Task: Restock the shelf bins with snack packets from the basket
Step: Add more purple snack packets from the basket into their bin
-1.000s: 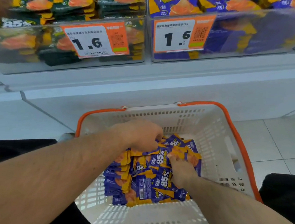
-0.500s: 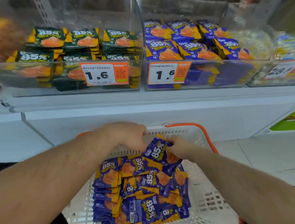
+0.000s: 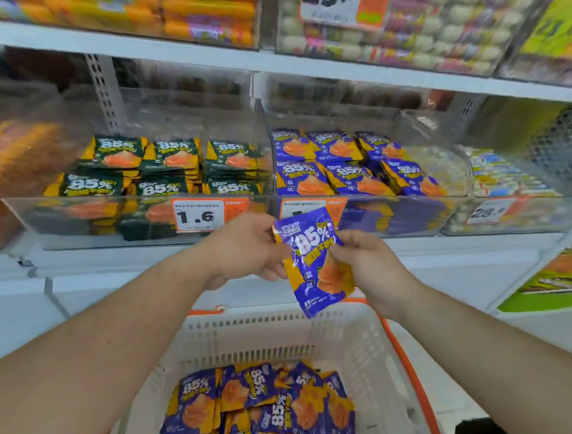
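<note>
1. The shelf (image 3: 300, 65) fills the upper part of the view; on its middle level stand clear bins side by side; above them are other goods, blurred, with a price tag reading 29.8.
2. The white basket (image 3: 363, 347) with an orange rim sits low in the middle, below the hands; many purple packets (image 3: 252, 414) lie in it in a loose heap, so a large part of the work is judged to be left.
3. The purple bin (image 3: 397, 218) holds rows of the same purple packets, already rather full at the front; there seems to be room on top and toward its right side; the green bin (image 3: 72, 220) to its left holds green packets of the same brand and looks well filled.
4. The left hand (image 3: 246, 250) and the right hand (image 3: 367, 261) are raised in front of the purple bin, close together.
5. A held packet (image 3: 312, 259), purple and orange, hangs upright between them, above the basket and just before the bin; the left hand pinches its upper left edge; the right hand grips its right side; it is not yet placed.
</note>
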A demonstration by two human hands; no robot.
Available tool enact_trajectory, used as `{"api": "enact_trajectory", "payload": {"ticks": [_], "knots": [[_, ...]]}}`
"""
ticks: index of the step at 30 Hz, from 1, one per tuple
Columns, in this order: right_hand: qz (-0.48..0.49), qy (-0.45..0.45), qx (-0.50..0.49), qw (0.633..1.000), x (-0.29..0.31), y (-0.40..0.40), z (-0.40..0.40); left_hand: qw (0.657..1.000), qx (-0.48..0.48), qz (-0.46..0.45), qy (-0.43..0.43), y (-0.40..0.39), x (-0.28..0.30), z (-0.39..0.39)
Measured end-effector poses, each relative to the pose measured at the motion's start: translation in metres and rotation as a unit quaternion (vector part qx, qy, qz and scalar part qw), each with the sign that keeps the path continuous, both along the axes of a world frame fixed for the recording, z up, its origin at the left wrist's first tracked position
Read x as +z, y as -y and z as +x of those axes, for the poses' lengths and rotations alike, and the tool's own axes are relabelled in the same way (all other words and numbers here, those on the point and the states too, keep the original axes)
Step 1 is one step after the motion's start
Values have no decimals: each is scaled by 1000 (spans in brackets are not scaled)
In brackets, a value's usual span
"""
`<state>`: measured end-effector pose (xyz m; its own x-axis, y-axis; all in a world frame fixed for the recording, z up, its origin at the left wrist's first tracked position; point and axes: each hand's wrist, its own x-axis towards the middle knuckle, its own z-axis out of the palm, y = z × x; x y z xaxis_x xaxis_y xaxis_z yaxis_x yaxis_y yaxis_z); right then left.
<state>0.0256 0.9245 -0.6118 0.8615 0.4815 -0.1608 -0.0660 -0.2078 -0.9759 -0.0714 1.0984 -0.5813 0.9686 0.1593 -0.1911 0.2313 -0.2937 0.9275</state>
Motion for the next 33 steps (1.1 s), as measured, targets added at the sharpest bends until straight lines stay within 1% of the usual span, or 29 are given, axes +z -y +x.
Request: {"api": "enact_trajectory", "payload": {"ticks": [2, 3, 5, 7, 8, 10, 12, 15, 16, 17, 18, 19, 20, 21, 22, 23, 25, 28, 30, 33], "knots": [[20, 99, -63, 993, 7, -2, -2, 997, 61, -39, 41, -1, 11, 3], [20, 162, -75, 984, 9, -3, -1, 994, 82, -51, 60, -2, 15, 5], [-11, 291, -58, 955, 14, -2, -3, 988, 110, -55, 94, -1, 24, 8], [-39, 401, -30, 915, 20, -1, -8, 982, 134, -60, 116, 1, 29, 11], [-45, 439, -23, 897, 23, -2, -10, 980, 143, -65, 124, 2, 32, 13], [-68, 475, -20, 877, 29, -4, -10, 976, 154, -76, 138, 4, 35, 16], [-98, 469, -27, 878, 33, -7, -5, 973, 159, -80, 149, 6, 38, 19], [-102, 411, -51, 904, 47, -9, 7, 971, 154, -58, 172, 6, 41, 26], [-97, 389, -63, 914, 54, -11, 13, 968, 162, -37, 187, 4, 42, 29], [-95, 366, -77, 922, 62, -13, 21, 963, 175, 20, 205, -1, 41, 33], [-97, 344, -88, 930, 71, -17, 31, 951, 184, 115, 222, -8, 39, 36], [-102, 324, -97, 936, 78, -22, 42, 928, 188, 221, 235, -14, 37, 39], [-115, 313, -104, 937, 84, -28, 54, 899, 186, 309, 250, -21, 35, 41], [-135, 313, -110, 934, 89, -35, 66, 876, 179, 364, 260, -27, 32, 44], [-159, 319, -114, 927, 94, -44, 77, 867, 172, 390, 257, -31, 28, 46], [-185, 324, -114, 921, 97, -53, 87, 868, 171, 397, 245, -36, 25, 49], [-236, 334, -101, 907, 100, -76, 104, 881, 173, 389, 207, -39, 24, 54], [-307, 350, -75, 882, 96, -112, 124, 907, 174, 343, 172, -40, 23, 58], [-329, 348, -79, 874, 93, -133, 133, 914, 174, 330, 159, -40, 23, 60], [-340, 333, -91, 875, 89, -158, 144, 922, 177, 316, 138, -42, 21, 63]]}}
